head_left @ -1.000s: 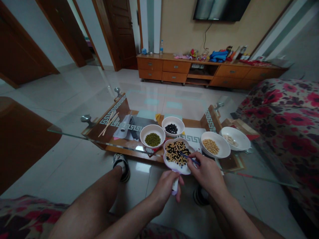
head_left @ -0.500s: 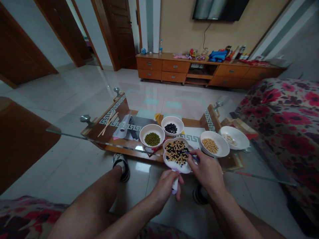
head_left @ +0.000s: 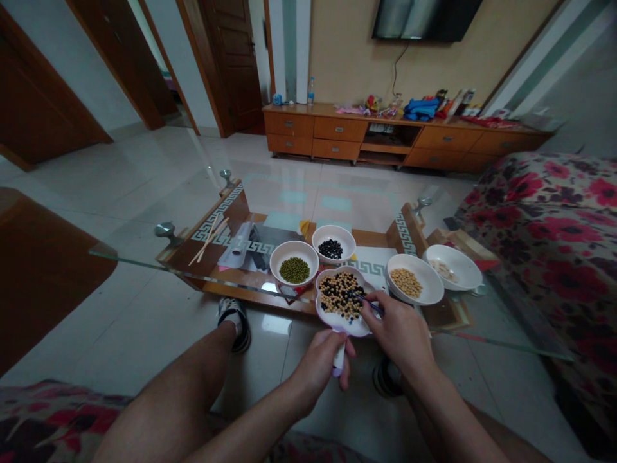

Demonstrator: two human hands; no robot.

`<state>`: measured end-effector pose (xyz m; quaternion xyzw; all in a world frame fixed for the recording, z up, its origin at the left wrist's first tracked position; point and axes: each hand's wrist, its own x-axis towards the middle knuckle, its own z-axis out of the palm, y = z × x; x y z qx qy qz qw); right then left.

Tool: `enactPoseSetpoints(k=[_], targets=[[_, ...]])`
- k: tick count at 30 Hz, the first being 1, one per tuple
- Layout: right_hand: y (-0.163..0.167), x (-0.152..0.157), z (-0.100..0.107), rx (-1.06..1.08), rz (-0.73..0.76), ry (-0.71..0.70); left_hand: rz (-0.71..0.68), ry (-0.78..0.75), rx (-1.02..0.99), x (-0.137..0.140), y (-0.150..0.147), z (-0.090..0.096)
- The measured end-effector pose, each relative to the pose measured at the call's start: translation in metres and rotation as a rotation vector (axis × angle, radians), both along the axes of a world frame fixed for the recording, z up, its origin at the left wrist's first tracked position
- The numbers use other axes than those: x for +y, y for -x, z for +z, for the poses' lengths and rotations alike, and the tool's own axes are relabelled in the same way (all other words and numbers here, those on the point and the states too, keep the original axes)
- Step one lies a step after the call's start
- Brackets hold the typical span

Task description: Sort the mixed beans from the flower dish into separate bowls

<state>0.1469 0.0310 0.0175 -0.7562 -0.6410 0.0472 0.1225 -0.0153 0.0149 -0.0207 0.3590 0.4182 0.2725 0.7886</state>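
My left hand [head_left: 318, 360] is closed around the handle of a white, flower-shaped dish [head_left: 332, 318] with a lilac rim. Mixed yellow and black beans [head_left: 341, 294] lie in this dish, which is at the glass table's near edge. Between the thumb and fingers of my right hand [head_left: 405, 331] are thin, dark blue tweezers [head_left: 373, 305], their tips among the beans. Behind the dish stand a bowl of green beans [head_left: 295, 270] and a bowl of black beans [head_left: 330, 249]. To the right is a bowl of yellow beans [head_left: 405, 281].
Another white bowl [head_left: 465, 267] at the far right has pale pieces in it. Wooden chopsticks [head_left: 209, 241] lie at the left of the glass table [head_left: 144, 251]. Beyond are a wooden cabinet [head_left: 337, 132] and a television [head_left: 424, 19]. A flowered sofa [head_left: 554, 257] is at right.
My right hand and the tweezers have shifted very slightly to the left over the beans. My left hand and the dish have stayed in place.
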Motion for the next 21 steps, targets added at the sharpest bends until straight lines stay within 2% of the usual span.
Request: enactPoseSetpoints(k=[21], targets=[[0.0014, -0.0004, 0.0024, 0.03, -0.001, 0.042, -0.005, 0.003, -0.004, -0.0003, 0.0, 0.0011]])
